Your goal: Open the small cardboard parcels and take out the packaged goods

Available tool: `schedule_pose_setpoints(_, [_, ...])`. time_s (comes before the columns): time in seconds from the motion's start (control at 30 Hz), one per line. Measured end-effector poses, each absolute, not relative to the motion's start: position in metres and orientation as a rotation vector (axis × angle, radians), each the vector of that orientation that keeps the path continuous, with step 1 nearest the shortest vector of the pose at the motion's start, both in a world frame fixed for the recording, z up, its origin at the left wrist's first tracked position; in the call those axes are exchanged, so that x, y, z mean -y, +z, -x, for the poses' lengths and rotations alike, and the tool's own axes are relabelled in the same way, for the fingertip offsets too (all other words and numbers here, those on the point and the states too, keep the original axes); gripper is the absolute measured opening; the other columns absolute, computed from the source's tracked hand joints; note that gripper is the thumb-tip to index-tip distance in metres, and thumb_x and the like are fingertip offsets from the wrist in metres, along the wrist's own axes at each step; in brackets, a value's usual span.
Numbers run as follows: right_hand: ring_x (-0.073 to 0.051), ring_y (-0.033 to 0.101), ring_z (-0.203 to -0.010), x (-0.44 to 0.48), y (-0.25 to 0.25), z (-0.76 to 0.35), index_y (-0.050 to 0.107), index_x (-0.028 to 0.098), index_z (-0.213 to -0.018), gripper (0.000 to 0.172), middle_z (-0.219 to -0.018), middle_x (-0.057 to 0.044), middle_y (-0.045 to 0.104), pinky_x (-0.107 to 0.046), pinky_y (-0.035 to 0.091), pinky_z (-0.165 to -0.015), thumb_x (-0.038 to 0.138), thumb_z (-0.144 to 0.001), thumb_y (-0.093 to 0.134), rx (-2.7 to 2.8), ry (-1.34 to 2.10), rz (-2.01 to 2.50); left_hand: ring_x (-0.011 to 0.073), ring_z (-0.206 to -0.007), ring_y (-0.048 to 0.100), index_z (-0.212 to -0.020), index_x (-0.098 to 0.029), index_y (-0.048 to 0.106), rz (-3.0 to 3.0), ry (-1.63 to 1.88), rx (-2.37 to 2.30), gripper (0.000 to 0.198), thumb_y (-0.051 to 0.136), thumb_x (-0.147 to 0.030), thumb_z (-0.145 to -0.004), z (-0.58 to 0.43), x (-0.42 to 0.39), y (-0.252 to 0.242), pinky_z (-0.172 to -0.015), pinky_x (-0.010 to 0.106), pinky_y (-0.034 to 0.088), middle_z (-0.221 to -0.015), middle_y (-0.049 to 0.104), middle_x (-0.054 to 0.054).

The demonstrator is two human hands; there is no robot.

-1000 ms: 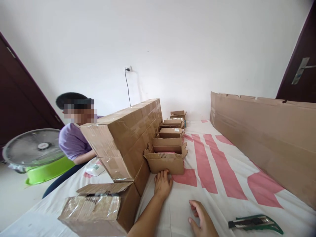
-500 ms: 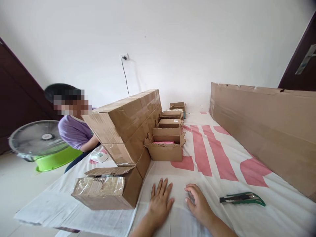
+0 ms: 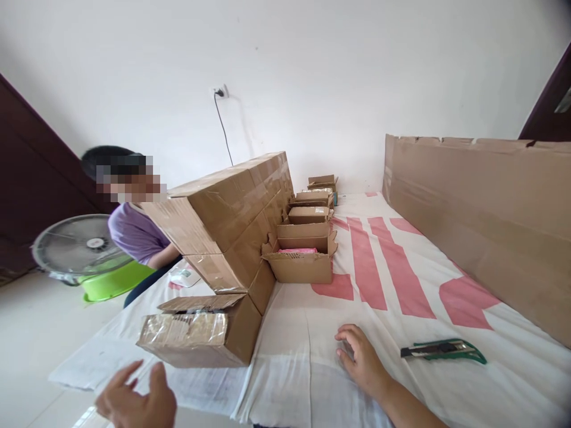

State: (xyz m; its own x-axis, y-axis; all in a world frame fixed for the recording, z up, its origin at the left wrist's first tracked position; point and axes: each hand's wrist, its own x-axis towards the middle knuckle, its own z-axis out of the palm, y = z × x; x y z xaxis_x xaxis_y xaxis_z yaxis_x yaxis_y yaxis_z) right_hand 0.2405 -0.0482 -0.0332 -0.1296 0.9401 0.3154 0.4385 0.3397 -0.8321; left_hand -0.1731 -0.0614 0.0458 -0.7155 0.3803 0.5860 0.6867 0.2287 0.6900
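My left hand (image 3: 138, 397) is in front of the near cardboard box (image 3: 196, 342), at the lower left, with its fingers apart and nothing in them. That box is patched with clear tape and its top flap stands partly raised. My right hand (image 3: 362, 361) rests on the white and red cloth (image 3: 292, 351), fingers loosely curled and apart, holding nothing. To its right lies a green utility knife (image 3: 444, 351). Beyond the hands sits an open cardboard box (image 3: 301, 267) with a pink item (image 3: 298, 251) inside.
A stack of taped cartons (image 3: 227, 208) rises left of centre, with several smaller boxes (image 3: 310, 213) in a row beside it. A tall cardboard panel (image 3: 473, 220) borders the right side. A person in a purple shirt (image 3: 134, 229) sits at the left near a fan (image 3: 74, 246).
My left hand has moved off the cloth in the middle, to the left and toward me, in front of the near box. The right hand stays about where it was. The view shifted slightly.
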Motion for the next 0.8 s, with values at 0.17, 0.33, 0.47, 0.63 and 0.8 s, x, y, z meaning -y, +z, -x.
schedule_pose_setpoints(0.17, [-0.025,0.060,-0.106,0.049,-0.034,-0.242,0.062,0.019,-0.098,0.019,-0.112,-0.012,0.062,-0.039,0.053,-0.088,0.018,-0.083,0.052,1.750,0.756,1.260,0.0307,-0.121,0.049,-0.128,-0.017,0.057,1.133,-1.254,2.479,0.058,0.047,-0.053,-0.083,0.221,0.012,0.111,-0.097,0.052,0.042,-0.133,0.052,0.005])
schedule_pose_setpoints(0.33, [-0.026,0.060,-0.106,0.048,-0.035,-0.244,0.063,0.020,-0.097,0.017,-0.112,-0.012,0.062,-0.041,0.053,-0.089,0.022,-0.084,0.052,1.774,0.746,1.270,0.0229,-0.098,0.063,-0.097,-0.021,0.076,1.407,-1.073,2.627,0.042,0.056,-0.054,-0.081,0.225,-0.013,0.121,-0.082,0.032,0.049,-0.104,0.070,-0.002])
schedule_pose_setpoints(0.47, [-0.026,0.061,-0.106,0.047,-0.034,-0.244,0.064,0.020,-0.096,0.017,-0.110,-0.012,0.063,-0.042,0.053,-0.089,0.025,-0.085,0.052,1.783,0.722,1.261,0.0288,-0.086,0.067,-0.104,-0.023,0.075,1.447,-0.948,2.715,0.045,0.057,-0.055,-0.079,0.213,-0.004,0.112,-0.065,0.032,0.048,-0.092,0.074,0.007])
schedule_pose_setpoints(0.63, [-0.028,0.061,-0.105,0.048,-0.032,-0.244,0.066,0.020,-0.094,0.016,-0.110,-0.013,0.063,-0.044,0.053,-0.087,0.026,-0.083,0.055,1.750,0.765,1.239,0.0287,-0.086,0.068,-0.111,-0.024,0.071,1.474,-0.901,2.738,0.050,0.052,-0.058,-0.080,0.198,0.018,0.113,-0.066,0.033,0.048,-0.093,0.075,0.007])
schedule_pose_setpoints(0.8, [-0.028,0.061,-0.105,0.049,-0.030,-0.241,0.068,0.020,-0.097,0.020,-0.110,-0.013,0.064,-0.044,0.053,-0.088,0.030,-0.082,0.058,1.643,0.827,1.227,0.0276,-0.087,0.069,-0.109,-0.028,0.072,1.744,-0.864,2.685,0.050,0.058,-0.062,-0.076,0.153,0.036,0.109,-0.072,0.034,0.052,-0.094,0.076,0.003])
